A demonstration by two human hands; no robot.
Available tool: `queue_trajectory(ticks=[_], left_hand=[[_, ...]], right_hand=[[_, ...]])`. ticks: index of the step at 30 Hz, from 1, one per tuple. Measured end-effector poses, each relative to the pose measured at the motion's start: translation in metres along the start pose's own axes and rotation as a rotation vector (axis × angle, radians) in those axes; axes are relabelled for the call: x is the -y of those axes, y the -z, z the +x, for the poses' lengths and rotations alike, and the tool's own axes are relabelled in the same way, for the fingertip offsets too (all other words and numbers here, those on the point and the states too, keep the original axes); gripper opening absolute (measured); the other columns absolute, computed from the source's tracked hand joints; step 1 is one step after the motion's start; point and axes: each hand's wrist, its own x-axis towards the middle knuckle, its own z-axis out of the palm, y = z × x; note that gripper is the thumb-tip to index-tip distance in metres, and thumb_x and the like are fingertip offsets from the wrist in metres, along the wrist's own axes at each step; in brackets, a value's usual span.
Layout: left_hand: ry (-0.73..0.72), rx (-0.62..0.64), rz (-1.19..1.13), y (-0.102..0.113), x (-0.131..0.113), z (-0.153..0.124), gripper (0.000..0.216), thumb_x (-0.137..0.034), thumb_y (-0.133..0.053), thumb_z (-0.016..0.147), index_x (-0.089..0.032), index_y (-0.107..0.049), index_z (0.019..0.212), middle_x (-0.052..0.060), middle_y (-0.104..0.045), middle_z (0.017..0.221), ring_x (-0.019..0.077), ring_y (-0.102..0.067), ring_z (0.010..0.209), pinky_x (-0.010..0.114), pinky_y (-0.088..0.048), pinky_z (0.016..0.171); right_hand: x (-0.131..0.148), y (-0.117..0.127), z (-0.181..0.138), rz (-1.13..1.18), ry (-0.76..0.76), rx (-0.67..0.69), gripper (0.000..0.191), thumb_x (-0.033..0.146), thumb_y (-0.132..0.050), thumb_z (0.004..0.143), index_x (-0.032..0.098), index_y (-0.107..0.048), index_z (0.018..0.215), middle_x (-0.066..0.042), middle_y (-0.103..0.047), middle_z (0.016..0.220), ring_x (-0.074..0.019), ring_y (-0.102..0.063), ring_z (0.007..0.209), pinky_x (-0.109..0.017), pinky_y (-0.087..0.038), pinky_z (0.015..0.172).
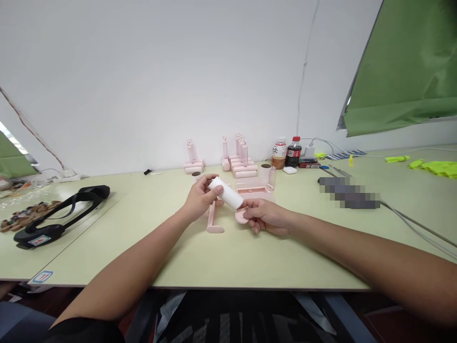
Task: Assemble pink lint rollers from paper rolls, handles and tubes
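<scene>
A white lint roller refill (228,194) is tilted above the table, its lower end towards the right. My left hand (200,199) is closed around its upper left end, thumb on the near side. In my right hand (267,216) a round pink cap (241,217) is pinched just below the roll's lower end; I cannot tell whether roll and cap touch. On the table beneath my left hand lies a pink lint roller frame (211,219) with a rounded end piece. Behind my right hand rests an open pink case (254,191).
Pink lint rollers (240,155) stand along the wall, with another (193,157) to their left. Two bottles (286,153) stand behind on the right. A black strap headset (64,216) lies left; a blurred dark object (350,193) and cables lie right.
</scene>
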Motion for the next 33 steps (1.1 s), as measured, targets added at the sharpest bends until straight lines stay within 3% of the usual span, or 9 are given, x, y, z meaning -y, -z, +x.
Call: queue_trajectory(ticks=[4,8,12,16,21,27,33], left_hand=[[-0.026,-0.019,0.008,0.001,-0.0004,0.0,0.054,-0.046,-0.076,0.07,-0.017,-0.057,0.111,0.001,-0.058,0.083,0.008,-0.054,0.057,0.022,-0.05,0.048],[-0.012,-0.031,-0.01,0.0001,-0.002,-0.0008,0.055,-0.045,-0.077,0.068,-0.016,-0.058,0.11,0.001,-0.059,0.082,0.0091,-0.055,0.057,0.023,-0.051,0.048],[-0.023,-0.035,-0.03,-0.0019,-0.0013,-0.0021,0.054,-0.045,-0.077,0.069,-0.016,-0.058,0.11,0.001,-0.059,0.083,0.0086,-0.055,0.057,0.024,-0.052,0.049],[-0.057,-0.031,-0.047,-0.0014,0.0018,-0.0026,0.053,-0.045,-0.075,0.071,-0.016,-0.057,0.112,0.001,-0.058,0.083,0.0071,-0.055,0.053,0.023,-0.051,0.048],[-0.08,-0.015,-0.062,-0.0001,0.0031,-0.0032,0.052,-0.044,-0.074,0.074,-0.016,-0.057,0.114,-0.001,-0.057,0.081,0.0065,-0.055,0.051,0.023,-0.051,0.049],[-0.07,-0.031,-0.059,-0.0029,0.0024,-0.0037,0.053,-0.046,-0.074,0.073,-0.016,-0.056,0.113,0.002,-0.06,0.089,0.0072,-0.058,0.055,0.022,-0.053,0.048],[-0.039,-0.019,-0.114,-0.0078,0.0049,-0.0061,0.058,-0.049,-0.073,0.073,-0.016,-0.051,0.116,0.001,-0.06,0.089,0.0106,-0.062,0.055,0.028,-0.058,0.051]], right_hand=[[-0.0028,0.0006,0.002,-0.053,0.005,-0.052,0.028,0.014,-0.065,0.072,0.02,-0.055,0.097,0.006,-0.055,0.057,-0.0057,-0.045,0.039,-0.016,-0.046,0.034],[-0.0018,0.0006,0.003,-0.063,0.127,-0.157,0.019,0.014,-0.062,0.065,0.021,-0.051,0.079,0.007,-0.054,0.054,-0.0057,-0.044,0.037,-0.014,-0.04,0.029],[0.0029,-0.0007,0.0004,-0.071,0.128,-0.16,0.009,0.014,-0.062,0.065,0.017,-0.054,0.069,0.004,-0.055,0.057,-0.0061,-0.047,0.041,-0.017,-0.046,0.033],[0.0037,-0.0048,-0.0033,-0.064,0.087,-0.125,0.007,0.018,-0.061,0.072,0.013,-0.064,0.077,-0.001,-0.058,0.061,-0.009,-0.052,0.047,-0.023,-0.055,0.043],[-0.0005,-0.0077,-0.0049,0.04,0.161,-0.012,0.021,0.031,-0.061,0.082,0.011,-0.066,0.09,-0.01,-0.065,0.091,-0.0121,-0.057,0.06,-0.028,-0.058,0.05],[-0.0016,-0.0044,-0.003,0.004,0.149,0.04,0.025,0.034,-0.065,0.083,0.01,-0.066,0.09,-0.005,-0.061,0.067,-0.0129,-0.058,0.059,-0.028,-0.057,0.057],[0.0018,-0.005,-0.0041,0.102,0.168,0.041,0.017,0.027,-0.065,0.082,0.012,-0.064,0.089,-0.005,-0.063,0.078,-0.0117,-0.059,0.061,-0.028,-0.057,0.058]])
